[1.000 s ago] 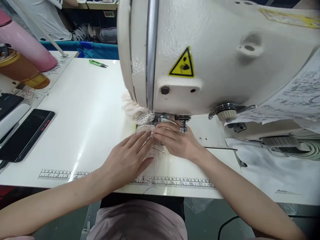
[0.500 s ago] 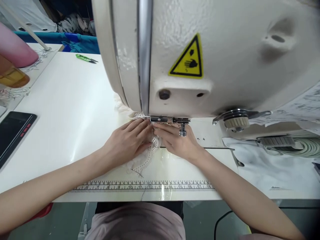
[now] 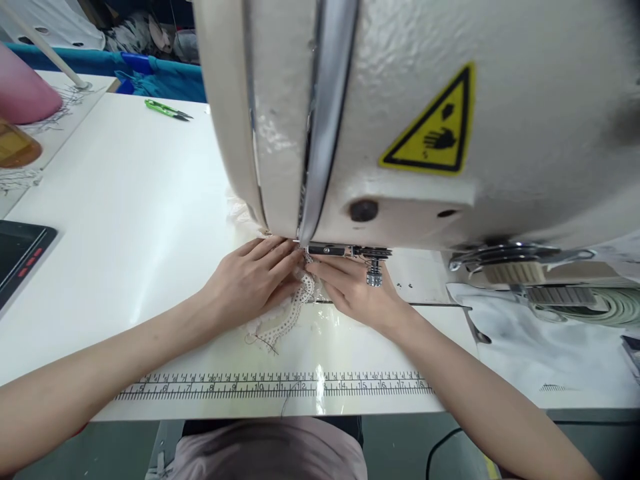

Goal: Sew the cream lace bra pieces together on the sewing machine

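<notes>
A strip of white lace trim [image 3: 303, 291] runs from under the sewing machine's head toward the table's front edge, its tail curling left and ending in loose dark threads. My left hand [image 3: 255, 277] is closed on the lace from the left, fingers bent together and the thumb tucked low. From the right, my right hand [image 3: 357, 290] pinches the same lace close to the needle area, its fingertips partly behind the machine's metal parts. More sheer pale fabric [image 3: 243, 210] lies beyond my left fingers. The machine head [image 3: 400, 213] hides the needle and presser foot.
A ruler strip [image 3: 270, 387] runs along the front edge. Green thread snips [image 3: 167, 110] lie at the back left, a black phone-like device [image 3: 23, 260] at the far left. Thread cones [image 3: 30, 87] stand behind it. White cloth [image 3: 520, 347] lies at right.
My view has shifted and tilted a little, so the machine head appears farther right and larger. Both hands stay on the lace near the needle; the lace tail sits slightly farther left.
</notes>
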### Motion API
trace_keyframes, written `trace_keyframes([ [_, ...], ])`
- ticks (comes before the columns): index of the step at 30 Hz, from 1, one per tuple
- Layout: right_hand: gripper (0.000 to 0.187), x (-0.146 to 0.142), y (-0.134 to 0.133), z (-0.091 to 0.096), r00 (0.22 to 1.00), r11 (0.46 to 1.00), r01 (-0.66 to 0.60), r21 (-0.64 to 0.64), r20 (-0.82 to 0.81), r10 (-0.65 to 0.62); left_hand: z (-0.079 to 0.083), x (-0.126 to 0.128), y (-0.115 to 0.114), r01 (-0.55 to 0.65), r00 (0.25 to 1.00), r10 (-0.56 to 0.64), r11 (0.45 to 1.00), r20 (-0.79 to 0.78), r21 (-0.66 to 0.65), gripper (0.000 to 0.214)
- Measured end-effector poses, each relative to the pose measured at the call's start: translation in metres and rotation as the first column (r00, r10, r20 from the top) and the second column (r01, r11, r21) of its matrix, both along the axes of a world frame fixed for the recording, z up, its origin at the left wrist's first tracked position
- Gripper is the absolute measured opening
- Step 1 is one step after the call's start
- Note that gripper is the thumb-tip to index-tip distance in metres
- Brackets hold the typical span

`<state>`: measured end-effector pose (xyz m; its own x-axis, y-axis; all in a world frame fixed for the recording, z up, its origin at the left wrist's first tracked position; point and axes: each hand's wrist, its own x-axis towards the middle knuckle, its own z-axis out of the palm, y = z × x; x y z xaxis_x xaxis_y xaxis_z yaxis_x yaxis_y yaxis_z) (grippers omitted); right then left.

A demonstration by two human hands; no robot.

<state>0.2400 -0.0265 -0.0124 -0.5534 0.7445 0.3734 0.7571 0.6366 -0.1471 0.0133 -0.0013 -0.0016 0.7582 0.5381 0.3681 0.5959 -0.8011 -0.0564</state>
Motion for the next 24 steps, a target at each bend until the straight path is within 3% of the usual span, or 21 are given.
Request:
trace_keyframes([
  [7, 0.034, 0.002, -0.002, 0.0, 0.998, 0.998, 0.051, -0.028, 0.034, -0.05, -0.001, 0.0, 0.0, -0.006, 1.0, 0.006, 1.0, -0.008, -0.005, 0.038],
  [18, 0.028, 0.002, 0.006, -0.002, 0.998, 0.984, -0.054, 0.172, 0.0, 0.055, -0.002, -0.002, 0.003, 0.013, 0.999, -0.013, 1.0, -0.035, 0.01, 0.042],
  [22, 0.023, 0.003, 0.009, -0.002, 0.992, 0.968, -0.102, 0.229, -0.05, 0.116, 0.01, -0.003, 0.0, 0.057, 0.997, -0.052, 0.994, -0.057, 0.094, 0.036],
  [24, 0.025, 0.003, 0.009, -0.001, 0.992, 0.973, -0.113, 0.204, -0.032, 0.121, 0.02, -0.008, -0.005, 0.141, 0.989, -0.133, 0.982, -0.066, 0.129, 0.035],
])
